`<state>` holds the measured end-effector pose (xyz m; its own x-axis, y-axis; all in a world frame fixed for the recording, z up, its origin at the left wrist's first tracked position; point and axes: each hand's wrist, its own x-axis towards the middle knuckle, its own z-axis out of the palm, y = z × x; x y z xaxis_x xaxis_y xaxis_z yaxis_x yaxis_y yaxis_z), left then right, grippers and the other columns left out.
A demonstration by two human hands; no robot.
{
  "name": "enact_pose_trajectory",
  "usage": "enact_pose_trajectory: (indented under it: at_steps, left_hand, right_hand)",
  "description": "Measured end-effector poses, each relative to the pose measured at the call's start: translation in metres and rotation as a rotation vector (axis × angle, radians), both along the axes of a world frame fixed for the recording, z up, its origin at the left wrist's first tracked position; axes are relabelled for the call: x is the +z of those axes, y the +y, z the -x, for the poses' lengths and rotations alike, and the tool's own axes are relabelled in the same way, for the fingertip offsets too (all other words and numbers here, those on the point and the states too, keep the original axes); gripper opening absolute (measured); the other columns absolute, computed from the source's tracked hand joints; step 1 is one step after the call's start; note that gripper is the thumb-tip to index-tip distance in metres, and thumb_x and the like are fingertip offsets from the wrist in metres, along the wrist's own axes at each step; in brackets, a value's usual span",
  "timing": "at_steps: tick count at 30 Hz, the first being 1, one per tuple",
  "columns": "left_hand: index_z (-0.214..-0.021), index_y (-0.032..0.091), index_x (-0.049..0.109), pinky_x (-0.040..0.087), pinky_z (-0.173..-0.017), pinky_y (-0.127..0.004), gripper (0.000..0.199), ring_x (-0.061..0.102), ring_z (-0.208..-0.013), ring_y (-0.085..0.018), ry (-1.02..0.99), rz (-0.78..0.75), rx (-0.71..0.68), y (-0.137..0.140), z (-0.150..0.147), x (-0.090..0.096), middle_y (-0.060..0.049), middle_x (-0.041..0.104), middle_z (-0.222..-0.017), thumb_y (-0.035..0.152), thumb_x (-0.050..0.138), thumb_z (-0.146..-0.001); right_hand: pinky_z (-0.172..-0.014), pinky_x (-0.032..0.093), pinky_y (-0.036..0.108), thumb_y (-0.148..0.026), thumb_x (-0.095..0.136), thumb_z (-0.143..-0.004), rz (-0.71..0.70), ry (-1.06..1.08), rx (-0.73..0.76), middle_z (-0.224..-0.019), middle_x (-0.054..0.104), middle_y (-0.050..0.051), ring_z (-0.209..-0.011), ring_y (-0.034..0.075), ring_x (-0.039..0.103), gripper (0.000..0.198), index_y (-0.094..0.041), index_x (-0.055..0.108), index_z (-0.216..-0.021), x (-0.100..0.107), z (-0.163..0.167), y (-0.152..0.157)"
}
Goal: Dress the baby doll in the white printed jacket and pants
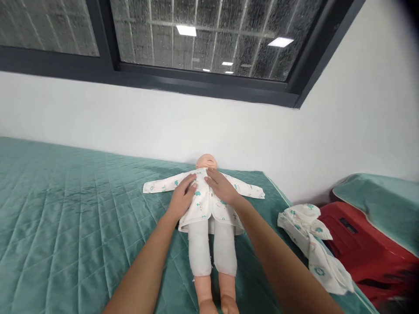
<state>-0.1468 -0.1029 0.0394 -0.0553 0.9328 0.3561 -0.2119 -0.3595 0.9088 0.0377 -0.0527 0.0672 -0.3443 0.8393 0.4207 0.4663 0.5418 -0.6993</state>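
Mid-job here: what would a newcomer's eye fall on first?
The doll, lying mid-frame on the green quilted cover, its printed white jacket spread wide at the sleeves. The left hand and right hand rest on its front. Then the red object at far right, beside a similarly printed garment.

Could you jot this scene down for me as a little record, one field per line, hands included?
Doll: face up on the green cover, head by the wall
Jacket: white, printed, on the doll, sleeves spread wide
Left hand: resting on the jacket's front
Right hand: also on the front, fingers near the collar
Other garment: white, printed, beside a red object
Window: dark frame, speckled glass
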Motion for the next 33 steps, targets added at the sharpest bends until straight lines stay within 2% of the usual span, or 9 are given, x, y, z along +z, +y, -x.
enact_pose_trajectory:
  at_steps: [2, 7, 11, 16, 22, 26, 29, 31, 33]
  left_hand:
    - [-0.105, 0.026, 0.073, 0.014, -0.123, -0.043, 0.029, 0.042, -0.138, -0.023, 0.047, -0.041, -0.060, -0.003, -0.004, 0.001, -0.004, 0.061, -0.135, 0.019, 0.073, -0.076]
    - [-0.114, 0.029, 0.070, 0.008, -0.123, -0.045, 0.037, 0.033, -0.144, -0.023, 0.235, -0.183, -0.068, -0.007, -0.008, 0.001, -0.002, 0.054, -0.143, 0.023, 0.072, -0.077]
    - [-0.119, 0.029, 0.068, 0.007, -0.123, -0.046, 0.038, 0.031, -0.145, -0.023, 0.405, -0.278, -0.073, -0.016, -0.008, 0.000, -0.004, 0.053, -0.144, 0.023, 0.067, -0.082]
    - [-0.124, 0.030, 0.065, 0.005, -0.123, -0.051, 0.042, 0.028, -0.146, -0.026, 0.532, -0.324, -0.077, -0.043, -0.007, -0.004, -0.005, 0.051, -0.146, 0.023, 0.066, -0.082]
    - [-0.125, 0.027, 0.061, 0.011, -0.121, -0.055, 0.054, 0.021, -0.148, -0.030, 0.653, -0.336, -0.058, -0.070, -0.007, -0.011, -0.007, 0.045, -0.150, 0.020, 0.073, -0.073]
    - [-0.110, 0.025, 0.065, 0.020, -0.120, -0.052, 0.037, 0.024, -0.146, -0.030, 0.653, -0.310, 0.035, -0.077, -0.015, -0.007, -0.007, 0.048, -0.147, 0.016, 0.070, -0.074]
    - [-0.091, 0.022, 0.068, 0.027, -0.118, -0.049, 0.012, 0.035, -0.140, -0.028, 0.656, -0.268, 0.126, -0.077, -0.022, 0.000, -0.007, 0.054, -0.139, 0.020, 0.064, -0.080]
    - [-0.088, 0.020, 0.067, 0.036, -0.110, -0.046, 0.010, 0.052, -0.124, -0.026, 0.534, -0.167, 0.194, -0.076, -0.020, 0.004, -0.008, 0.064, -0.123, 0.025, 0.059, -0.085]
    - [-0.090, 0.018, 0.065, 0.046, -0.097, -0.043, 0.016, 0.062, -0.101, -0.023, 0.246, -0.002, 0.295, -0.075, -0.011, 0.005, -0.007, 0.068, -0.103, 0.032, 0.058, -0.086]
  right_hand:
    - [-0.120, 0.021, 0.051, -0.058, 0.050, -0.091, -0.032, -0.051, -0.009, -0.143, 0.053, 0.007, -0.140, 0.029, 0.038, 0.049, -0.026, 0.063, -0.125, -0.002, -0.002, -0.003]
    - [-0.121, 0.018, 0.052, -0.056, 0.041, -0.096, -0.101, -0.199, -0.039, -0.154, 0.038, 0.007, -0.147, 0.026, 0.024, 0.059, -0.024, 0.044, -0.146, -0.003, -0.005, -0.025]
    - [-0.123, 0.015, 0.050, -0.053, 0.040, -0.098, -0.142, -0.274, -0.049, -0.160, 0.025, 0.006, -0.150, 0.025, 0.012, 0.064, -0.023, 0.029, -0.153, -0.008, -0.011, -0.063]
    - [-0.122, 0.017, 0.052, -0.045, 0.045, -0.097, -0.123, -0.307, -0.023, -0.162, 0.020, 0.001, -0.151, 0.025, 0.007, 0.064, -0.030, 0.022, -0.155, -0.018, -0.024, -0.122]
    - [-0.118, 0.027, 0.052, -0.034, 0.059, -0.090, -0.121, -0.252, -0.119, -0.157, 0.033, 0.004, -0.148, 0.028, 0.020, 0.069, -0.029, 0.029, -0.152, -0.025, -0.025, -0.158]
    - [-0.104, 0.041, 0.049, -0.023, 0.062, -0.084, -0.219, -0.271, -0.343, -0.134, 0.054, 0.011, -0.124, 0.031, 0.046, 0.044, -0.023, 0.057, -0.128, -0.018, -0.011, -0.162]
    - [-0.090, 0.046, 0.046, -0.025, 0.056, -0.088, -0.214, -0.287, -0.404, -0.109, 0.062, 0.011, -0.103, 0.029, 0.054, 0.019, -0.022, 0.065, -0.104, -0.009, -0.003, -0.159]
    - [-0.084, 0.046, 0.042, -0.029, 0.051, -0.091, -0.151, -0.175, -0.415, -0.097, 0.064, 0.007, -0.092, 0.025, 0.056, 0.015, -0.022, 0.064, -0.096, -0.004, -0.005, -0.152]
    - [-0.078, 0.048, 0.037, -0.036, 0.052, -0.090, -0.039, 0.064, -0.495, -0.087, 0.064, 0.004, -0.081, 0.021, 0.058, 0.018, -0.022, 0.062, -0.091, -0.002, -0.019, -0.144]
